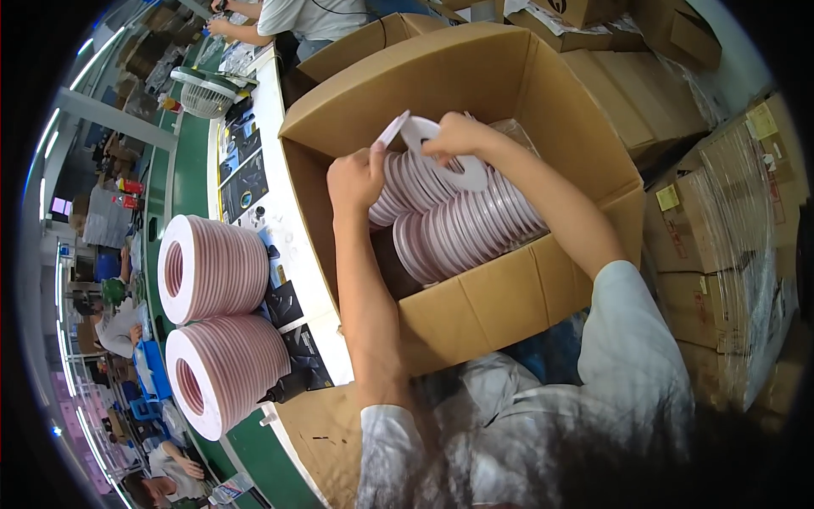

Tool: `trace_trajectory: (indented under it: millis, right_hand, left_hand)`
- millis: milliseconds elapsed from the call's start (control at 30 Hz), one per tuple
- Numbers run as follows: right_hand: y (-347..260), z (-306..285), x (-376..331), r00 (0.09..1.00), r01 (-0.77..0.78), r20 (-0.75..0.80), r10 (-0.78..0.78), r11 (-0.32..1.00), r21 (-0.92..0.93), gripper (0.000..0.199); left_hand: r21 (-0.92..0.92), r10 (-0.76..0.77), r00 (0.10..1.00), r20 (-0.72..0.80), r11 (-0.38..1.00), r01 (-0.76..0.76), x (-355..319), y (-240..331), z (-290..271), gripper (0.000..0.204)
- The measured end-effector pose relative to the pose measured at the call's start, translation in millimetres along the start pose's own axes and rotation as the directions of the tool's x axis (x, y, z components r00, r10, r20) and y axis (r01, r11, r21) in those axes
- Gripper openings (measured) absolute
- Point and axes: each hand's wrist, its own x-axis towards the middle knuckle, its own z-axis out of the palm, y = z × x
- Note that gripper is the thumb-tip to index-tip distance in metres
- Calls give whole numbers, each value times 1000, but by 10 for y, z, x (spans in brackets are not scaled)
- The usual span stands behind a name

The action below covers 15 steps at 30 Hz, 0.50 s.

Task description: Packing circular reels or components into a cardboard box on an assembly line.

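Observation:
Above an open cardboard box (483, 318), my right hand (462, 137) grips a flat white ring (468, 176) by its inner edge. My left hand (358, 176) is closed, its thumb and fingers pinching a thin white piece (393, 130) beside the ring. Whether that piece belongs to the same ring, I cannot tell. Under my hands, pinkish-white rings lie on edge in long rows (462, 227) inside the box. Clear plastic wrap shows around part of them.
Left of the box, two round stacks of similar rings (225, 267) rest on their sides at a green conveyor belt (195, 161). A fan (203, 92) stands farther along. Cardboard boxes (721, 237) fill the right side. Another person (309, 25) works beyond the box.

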Motion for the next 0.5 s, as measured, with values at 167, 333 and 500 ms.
trace_trajectory:
  millis: [167, 333, 500]
  right_hand:
    - [27, 84, 27, 991, 129, 31, -129, 992, -1, 22]
    - [107, 35, -72, 998, 55, -45, -54, 998, 20, 26]
    - [127, 80, 39, 999, -13, 42, 15, 999, -40, 26]
  left_hand:
    - [-228, -179, 979, -95, 961, 154, 3, -25, -273, 33]
    - [-471, -281, 826, -489, 882, 22, 17, 115, -144, 33]
    - [-147, 89, 957, -276, 980, -134, -58, -52, -87, 49]
